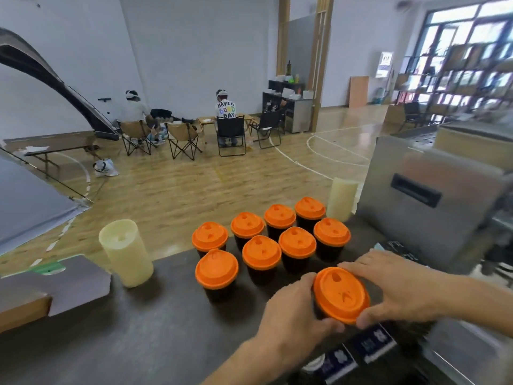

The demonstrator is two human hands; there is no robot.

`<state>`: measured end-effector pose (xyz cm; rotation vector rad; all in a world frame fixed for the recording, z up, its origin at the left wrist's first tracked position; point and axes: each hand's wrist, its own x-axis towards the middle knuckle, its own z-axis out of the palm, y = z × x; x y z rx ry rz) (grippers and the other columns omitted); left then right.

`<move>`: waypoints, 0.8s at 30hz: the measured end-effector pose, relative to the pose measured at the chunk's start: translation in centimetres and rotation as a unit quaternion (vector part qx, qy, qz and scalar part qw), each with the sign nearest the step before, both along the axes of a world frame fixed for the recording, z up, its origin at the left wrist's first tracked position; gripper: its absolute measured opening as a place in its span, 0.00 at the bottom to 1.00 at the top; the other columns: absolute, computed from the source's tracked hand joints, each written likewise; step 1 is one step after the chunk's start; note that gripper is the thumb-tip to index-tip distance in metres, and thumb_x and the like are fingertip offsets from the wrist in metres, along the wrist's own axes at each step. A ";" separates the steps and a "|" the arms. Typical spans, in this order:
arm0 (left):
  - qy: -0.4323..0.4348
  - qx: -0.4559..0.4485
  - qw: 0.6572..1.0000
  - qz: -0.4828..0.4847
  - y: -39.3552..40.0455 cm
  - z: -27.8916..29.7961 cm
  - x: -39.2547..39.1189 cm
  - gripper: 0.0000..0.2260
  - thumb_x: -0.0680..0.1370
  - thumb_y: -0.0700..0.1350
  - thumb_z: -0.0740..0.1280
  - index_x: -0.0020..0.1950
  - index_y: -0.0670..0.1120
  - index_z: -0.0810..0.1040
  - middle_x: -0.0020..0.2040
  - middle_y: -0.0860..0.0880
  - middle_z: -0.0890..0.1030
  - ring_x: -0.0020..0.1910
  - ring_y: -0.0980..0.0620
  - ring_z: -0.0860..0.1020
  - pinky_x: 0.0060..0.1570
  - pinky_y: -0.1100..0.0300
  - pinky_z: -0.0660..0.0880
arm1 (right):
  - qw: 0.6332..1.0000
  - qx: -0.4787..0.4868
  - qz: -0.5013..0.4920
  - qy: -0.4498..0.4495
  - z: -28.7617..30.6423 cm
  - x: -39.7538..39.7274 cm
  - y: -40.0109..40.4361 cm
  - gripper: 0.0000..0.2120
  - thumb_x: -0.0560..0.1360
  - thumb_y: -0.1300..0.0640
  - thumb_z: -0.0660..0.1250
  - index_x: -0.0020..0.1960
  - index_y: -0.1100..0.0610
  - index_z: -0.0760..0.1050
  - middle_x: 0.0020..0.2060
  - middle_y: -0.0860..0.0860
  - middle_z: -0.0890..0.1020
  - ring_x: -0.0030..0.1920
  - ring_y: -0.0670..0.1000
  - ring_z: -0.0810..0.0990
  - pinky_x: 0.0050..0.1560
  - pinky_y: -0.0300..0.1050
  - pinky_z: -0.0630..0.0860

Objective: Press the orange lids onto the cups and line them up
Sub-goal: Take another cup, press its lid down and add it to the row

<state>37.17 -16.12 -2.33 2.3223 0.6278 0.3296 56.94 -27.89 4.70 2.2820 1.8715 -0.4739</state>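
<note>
Both hands, left (291, 315) and right (399, 290), clamped round lid (341, 294) rim on ninth cup (319, 308), near counter (138, 329) front edge, just short of rows (273, 237). Lid tilted; uneven pressing risks partial seal or tipping.

You get bright, even daylight from the blown-out windows (469, 29) at far right — glare streaks the wood floor (341, 134). Right shelving (455, 79) smears with blur, edges bow with wide-angle distortion — centre stays fairly sharp.
</note>
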 end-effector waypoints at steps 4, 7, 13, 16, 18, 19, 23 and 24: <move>-0.017 -0.090 0.996 -0.001 -1.2 -1.1 6.0 0.33 0.66 0.55 0.78 0.68 0.60 0.68 0.63 0.59 0.78 0.63 0.58 0.74 0.66 0.52 0.71 | 0.998 -0.031 -0.047 0.029 -1.0 5.3 -0.2 0.50 0.60 0.20 0.65 0.77 0.33 0.51 0.71 0.38 0.68 0.73 0.46 0.62 0.76 0.53 0.42; -0.020 -0.109 0.994 0.013 -1.2 -2.1 8.7 0.32 0.68 0.53 0.79 0.68 0.59 0.68 0.64 0.58 0.77 0.64 0.57 0.74 0.66 0.54 0.70 | 0.993 -0.060 -0.079 0.060 -1.4 7.6 0.4 0.43 0.65 0.28 0.71 0.71 0.26 0.48 0.66 0.33 0.68 0.67 0.43 0.65 0.75 0.53 0.50; -0.032 -0.130 0.990 0.039 -1.0 -3.1 10.8 0.32 0.70 0.52 0.78 0.68 0.59 0.67 0.64 0.58 0.76 0.64 0.60 0.72 0.66 0.57 0.69 | 0.986 -0.086 -0.105 0.094 -1.6 8.9 1.8 0.45 0.71 0.37 0.73 0.77 0.34 0.48 0.66 0.37 0.67 0.63 0.43 0.65 0.65 0.46 0.60; -0.014 -0.147 0.988 0.041 -0.7 -3.1 11.0 0.32 0.71 0.52 0.78 0.71 0.57 0.67 0.67 0.56 0.76 0.67 0.55 0.72 0.67 0.55 0.68 | 0.980 -0.107 -0.124 0.117 -1.5 9.0 2.2 0.47 0.73 0.39 0.73 0.80 0.39 0.44 0.77 0.44 0.62 0.75 0.51 0.62 0.73 0.50 0.58; 0.009 -0.151 0.988 0.039 -0.5 -2.8 10.8 0.35 0.71 0.53 0.77 0.74 0.53 0.64 0.70 0.53 0.73 0.71 0.52 0.70 0.68 0.54 0.67 | 0.976 -0.117 -0.135 0.121 -1.3 8.8 2.3 0.50 0.72 0.38 0.73 0.81 0.42 0.42 0.79 0.46 0.59 0.77 0.52 0.59 0.75 0.51 0.56; 0.023 -0.151 0.988 0.041 -0.4 -2.6 10.5 0.39 0.71 0.53 0.77 0.76 0.51 0.61 0.73 0.52 0.70 0.73 0.51 0.68 0.70 0.53 0.66 | 0.976 -0.115 -0.144 0.115 -1.1 8.7 2.3 0.52 0.71 0.36 0.73 0.81 0.43 0.42 0.80 0.47 0.57 0.78 0.52 0.58 0.75 0.51 0.55; 0.069 -0.103 0.992 0.035 -0.2 -1.0 7.0 0.42 0.72 0.57 0.75 0.79 0.52 0.56 0.76 0.51 0.66 0.74 0.50 0.66 0.72 0.50 0.66 | 0.987 -0.038 -0.156 0.030 1.4 7.6 1.7 0.55 0.63 0.23 0.66 0.81 0.44 0.47 0.79 0.47 0.61 0.75 0.50 0.63 0.74 0.48 0.62; 0.070 -0.071 0.995 0.031 0.0 -0.5 5.5 0.38 0.73 0.58 0.73 0.78 0.54 0.59 0.74 0.52 0.68 0.72 0.51 0.68 0.71 0.51 0.67 | 0.990 0.000 -0.141 -0.012 2.4 7.0 1.7 0.54 0.62 0.21 0.62 0.80 0.42 0.50 0.78 0.45 0.63 0.74 0.48 0.66 0.72 0.46 0.64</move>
